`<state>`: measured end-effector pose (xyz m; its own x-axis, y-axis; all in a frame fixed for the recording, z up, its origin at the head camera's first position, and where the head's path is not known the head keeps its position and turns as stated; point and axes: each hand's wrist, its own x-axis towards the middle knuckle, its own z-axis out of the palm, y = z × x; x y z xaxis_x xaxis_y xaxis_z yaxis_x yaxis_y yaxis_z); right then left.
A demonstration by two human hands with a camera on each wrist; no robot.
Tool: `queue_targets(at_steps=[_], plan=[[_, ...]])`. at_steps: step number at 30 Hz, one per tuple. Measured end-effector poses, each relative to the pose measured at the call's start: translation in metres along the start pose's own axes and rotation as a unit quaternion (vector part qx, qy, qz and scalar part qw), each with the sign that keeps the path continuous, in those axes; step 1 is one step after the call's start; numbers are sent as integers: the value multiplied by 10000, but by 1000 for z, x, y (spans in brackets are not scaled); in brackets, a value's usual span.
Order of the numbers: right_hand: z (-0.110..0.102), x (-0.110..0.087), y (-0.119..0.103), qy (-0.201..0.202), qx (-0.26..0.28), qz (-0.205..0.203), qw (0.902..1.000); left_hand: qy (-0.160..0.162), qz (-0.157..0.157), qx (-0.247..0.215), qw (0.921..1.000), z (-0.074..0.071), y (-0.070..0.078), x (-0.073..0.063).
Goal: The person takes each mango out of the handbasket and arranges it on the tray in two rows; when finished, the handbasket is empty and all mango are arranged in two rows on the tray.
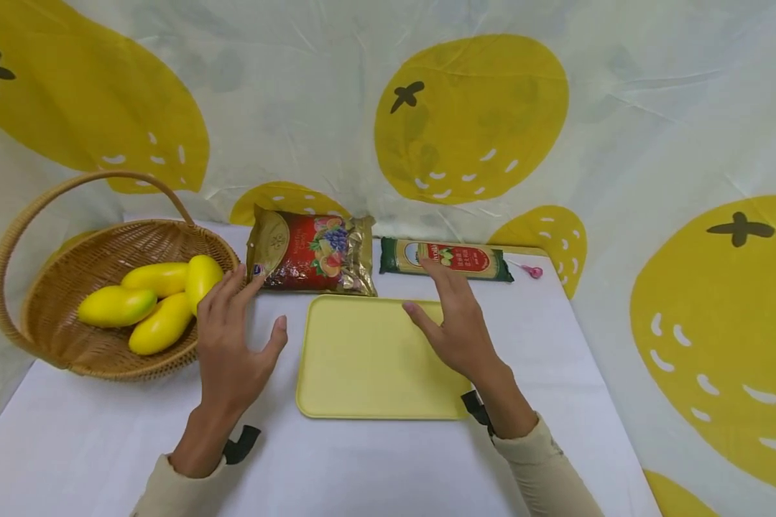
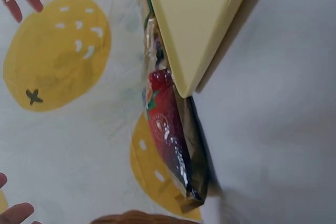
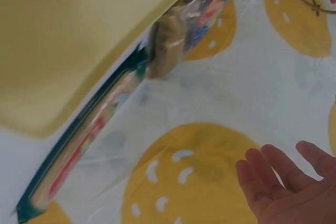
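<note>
Both hands hover above the table and hold nothing. In the head view the left hand (image 1: 233, 345), fingers extended and thumb apart, is between the wicker basket (image 1: 110, 366) and the yellow tray (image 1: 368, 359). Over the tray's right part is the right hand (image 1: 455, 323), its fingers straight. Several yellow mangoes (image 1: 162, 335) lie in the basket. Behind the left hand lies a red and gold candy bag (image 1: 310, 251); a green-ended noodle packet (image 1: 449, 260) is beyond the right hand. In the right wrist view the right hand (image 3: 294, 187) shows spread fingers.
A pink lollipop (image 1: 532, 271) lies right of the noodle packet. Cloth printed with large yellow fruit (image 1: 472, 115) hangs behind the table. The basket's tall handle (image 1: 3, 266) arches up at the left. White cloth (image 1: 388, 467) covers the tabletop.
</note>
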<state>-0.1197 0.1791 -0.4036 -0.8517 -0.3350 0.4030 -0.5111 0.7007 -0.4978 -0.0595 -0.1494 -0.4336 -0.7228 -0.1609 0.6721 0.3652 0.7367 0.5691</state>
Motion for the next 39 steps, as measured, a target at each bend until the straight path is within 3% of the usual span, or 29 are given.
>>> queue_targets(at_steps=[8, 12, 18, 23, 34, 39], plan=[[17, 16, -26, 3, 259, -506, 9984, 1059, -398, 44, 9936, -27, -6, -9], [23, 23, -37, 50, 381, -694, 9969, 1563, -620, 2, 9858, -41, -6, -11], [34, 31, -54, 25, 502, -1007, 9936, 1985, -1011, 312, 9744, -58, -8, -15], [40, 37, -69, -3, 634, -1253, 9901, 2449, -1321, 554, 9589, -67, -15, -21], [53, 44, -94, 8, 779, -1571, 9845, 2983, -1892, 1184, 9280, -82, -41, -42], [58, 47, -104, -10, 791, -1668, 9828, 2970, -2225, 1136, 9216, -85, -44, -49]])
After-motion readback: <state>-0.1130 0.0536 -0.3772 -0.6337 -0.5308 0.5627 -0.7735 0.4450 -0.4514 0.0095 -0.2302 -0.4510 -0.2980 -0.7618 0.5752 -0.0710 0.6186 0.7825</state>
